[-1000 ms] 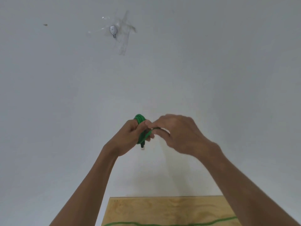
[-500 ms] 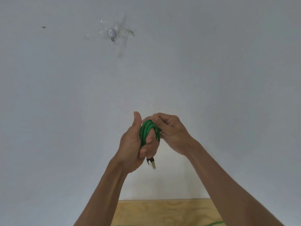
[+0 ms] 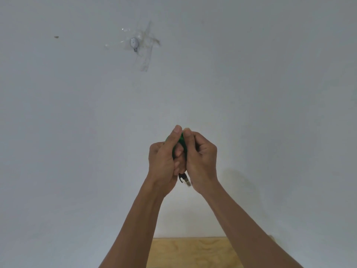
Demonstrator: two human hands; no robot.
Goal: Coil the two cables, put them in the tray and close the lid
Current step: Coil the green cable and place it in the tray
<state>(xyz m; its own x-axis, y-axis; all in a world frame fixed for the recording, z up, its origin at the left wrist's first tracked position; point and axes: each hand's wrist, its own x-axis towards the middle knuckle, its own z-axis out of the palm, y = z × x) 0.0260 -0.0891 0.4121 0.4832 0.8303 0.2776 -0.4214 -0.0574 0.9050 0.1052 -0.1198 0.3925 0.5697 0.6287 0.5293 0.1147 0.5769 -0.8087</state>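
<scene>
A coiled green cable (image 3: 182,141) is pressed between both hands, raised in front of the white wall. My left hand (image 3: 164,161) wraps the coil with its thumb pointing up. My right hand (image 3: 201,159) closes on the coil from the right side, thumb against the left thumb. Only a narrow green strip shows between the thumbs. The cable's plug (image 3: 185,178) hangs out below the palms. The tray, its lid and the second cable are out of view.
A plywood table top (image 3: 193,252) shows at the bottom edge between my forearms. On the white wall, a small metal hook (image 3: 134,43) is fixed with clear tape at the upper left.
Both hands have closed tighter around the coil, hiding most of it. The view has tilted up, so the green cable lying on the table has dropped out of sight.
</scene>
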